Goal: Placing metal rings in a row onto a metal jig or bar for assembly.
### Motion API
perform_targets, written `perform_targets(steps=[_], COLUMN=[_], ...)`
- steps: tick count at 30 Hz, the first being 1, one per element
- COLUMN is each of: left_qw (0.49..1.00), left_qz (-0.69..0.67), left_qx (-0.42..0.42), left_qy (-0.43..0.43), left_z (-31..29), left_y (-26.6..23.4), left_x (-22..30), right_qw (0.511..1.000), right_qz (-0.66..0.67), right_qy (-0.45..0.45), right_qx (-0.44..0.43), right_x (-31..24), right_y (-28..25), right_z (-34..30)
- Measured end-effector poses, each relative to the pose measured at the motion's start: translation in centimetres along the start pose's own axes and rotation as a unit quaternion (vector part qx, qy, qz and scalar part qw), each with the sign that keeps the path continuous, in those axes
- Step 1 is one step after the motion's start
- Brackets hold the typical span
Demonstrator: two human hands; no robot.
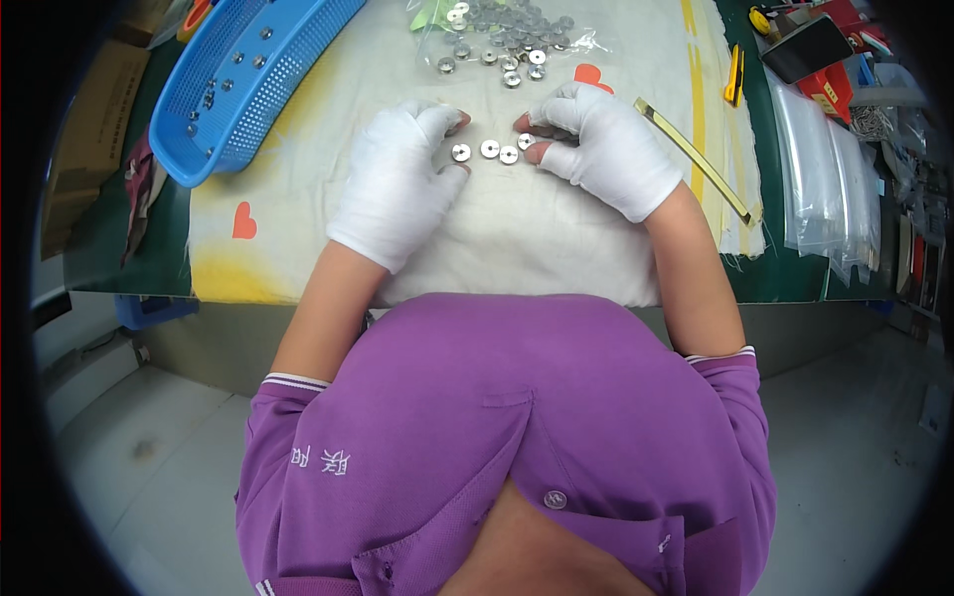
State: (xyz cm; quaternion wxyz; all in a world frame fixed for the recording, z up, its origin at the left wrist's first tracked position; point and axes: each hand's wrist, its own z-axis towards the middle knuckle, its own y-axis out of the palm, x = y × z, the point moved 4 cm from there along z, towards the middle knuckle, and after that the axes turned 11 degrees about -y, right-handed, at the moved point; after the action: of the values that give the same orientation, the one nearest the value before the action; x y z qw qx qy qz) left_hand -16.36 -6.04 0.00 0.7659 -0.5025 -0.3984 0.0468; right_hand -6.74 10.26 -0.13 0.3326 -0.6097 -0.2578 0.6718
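Note:
Four-fingered details are partly hidden by white gloves with bare fingertips on both my hands. My left hand rests on the cloth, thumb and forefinger apart around a small round metal disc with a dark centre, not visibly gripping it. My right hand has thumb and forefinger closed about another such metal disc. Two more metal discs, one at the left and one at the right, lie flat between the hands.
A clear plastic bag with many metal discs lies beyond my hands. A blue perforated basket holding several small metal pieces stands far left. On the right are a yellow strip, a yellow cutter, clear plastic bags and a dark phone-like slab.

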Motion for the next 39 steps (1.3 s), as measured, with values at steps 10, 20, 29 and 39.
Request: perform_targets(steps=[10, 20, 29, 39], left_qw=[0.997, 0.998, 0.994, 0.994], left_qz=[0.031, 0.0, 0.032, 0.024], left_qx=[-0.064, -0.043, 0.02, 0.036], left_qy=[-0.041, -0.051, -0.1, -0.097], left_z=[0.5, -0.2, -2.3, -2.5], left_y=[0.4, -0.9, -2.2, -1.7], left_x=[-0.2, -0.6, -3.8, -4.0], right_qw=[1.0, 0.995, 0.992, 0.985], right_qz=[0.02, -0.02, 0.005, -0.081], right_qy=[-0.017, -0.094, -0.118, -0.129], right_qx=[0.001, 0.004, 0.033, -0.077], right_x=[-1.0, -1.0, -3.2, -5.2], right_y=[0.8, 2.2, 2.3, 5.0], right_z=[-0.1, 0.6, 1.8, 4.7])
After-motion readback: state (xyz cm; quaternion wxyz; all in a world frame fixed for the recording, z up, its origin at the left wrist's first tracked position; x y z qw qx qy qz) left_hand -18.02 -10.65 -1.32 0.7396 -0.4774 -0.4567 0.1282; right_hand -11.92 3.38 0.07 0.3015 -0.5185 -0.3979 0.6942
